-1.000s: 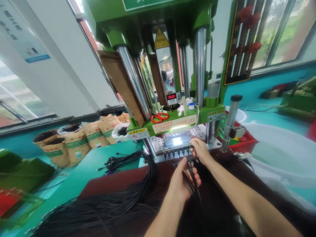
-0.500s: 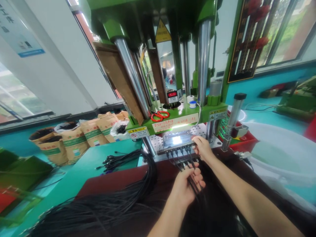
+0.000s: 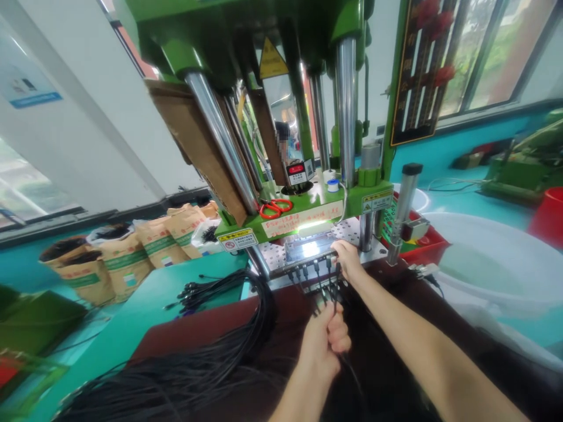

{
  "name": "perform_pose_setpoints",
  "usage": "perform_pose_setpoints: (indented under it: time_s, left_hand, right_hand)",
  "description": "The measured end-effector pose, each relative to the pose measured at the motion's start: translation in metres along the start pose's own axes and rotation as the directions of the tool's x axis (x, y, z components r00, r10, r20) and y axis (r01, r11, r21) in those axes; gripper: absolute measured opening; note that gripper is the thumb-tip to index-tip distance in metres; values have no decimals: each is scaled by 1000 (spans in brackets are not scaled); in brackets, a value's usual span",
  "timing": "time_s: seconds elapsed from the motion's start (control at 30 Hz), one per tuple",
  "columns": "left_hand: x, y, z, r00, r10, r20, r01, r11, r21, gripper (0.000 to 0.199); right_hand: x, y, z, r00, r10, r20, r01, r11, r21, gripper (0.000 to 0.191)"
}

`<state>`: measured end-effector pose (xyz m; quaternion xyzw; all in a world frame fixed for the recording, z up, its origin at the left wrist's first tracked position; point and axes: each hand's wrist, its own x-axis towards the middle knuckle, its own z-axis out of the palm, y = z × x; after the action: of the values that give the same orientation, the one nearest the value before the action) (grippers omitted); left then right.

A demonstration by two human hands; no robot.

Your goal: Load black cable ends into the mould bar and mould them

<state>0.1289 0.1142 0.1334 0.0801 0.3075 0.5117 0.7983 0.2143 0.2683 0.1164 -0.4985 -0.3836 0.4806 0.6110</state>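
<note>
A green press (image 3: 281, 220) stands in front of me, with a shiny metal mold (image 3: 303, 249) on its perforated lower plate (image 3: 272, 257). Black cable connectors (image 3: 316, 268) line the mold's front edge, their cables hanging toward me. My left hand (image 3: 326, 337) is closed in a fist around several of these black cables (image 3: 324, 296), just below the mold. At the mold's right front corner, my right hand (image 3: 348, 261) has its fingers bent in around the last connectors. Its fingertips are partly hidden, so what they pinch cannot be made out.
A thick bundle of black cables (image 3: 211, 363) covers the dark table at left, its ends on a green surface (image 3: 153, 287). Red scissors (image 3: 275, 208) and a tape roll (image 3: 333, 186) lie on the press. A red bin (image 3: 433, 243) and white tub (image 3: 492, 258) stand right.
My left hand has tightened from a loose hold into a fist round the cables and moved slightly down. My right hand stays at the mold's corner. The whole view has shifted a little.
</note>
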Motion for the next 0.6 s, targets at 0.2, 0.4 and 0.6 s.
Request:
perform_pose_setpoints:
  time_s: [0.2, 0.4, 0.6]
  left_hand:
    - [-26, -15, -4, 999, -2, 42, 1, 1000, 29, 18]
    - [-53, 81, -9, 956, 287, 54, -270, 941, -205, 14]
    - [-60, 245, -57, 469, 866, -174, -859, 493, 141, 23]
  right_hand:
    - [7, -1, -6, 999, -16, 42, 17, 999, -46, 12]
    - [16, 6, -24, 986, -14, 167, 49, 977, -206, 14]
    - [30, 8, -46, 879, 50, 475, 221, 839, -497, 15]
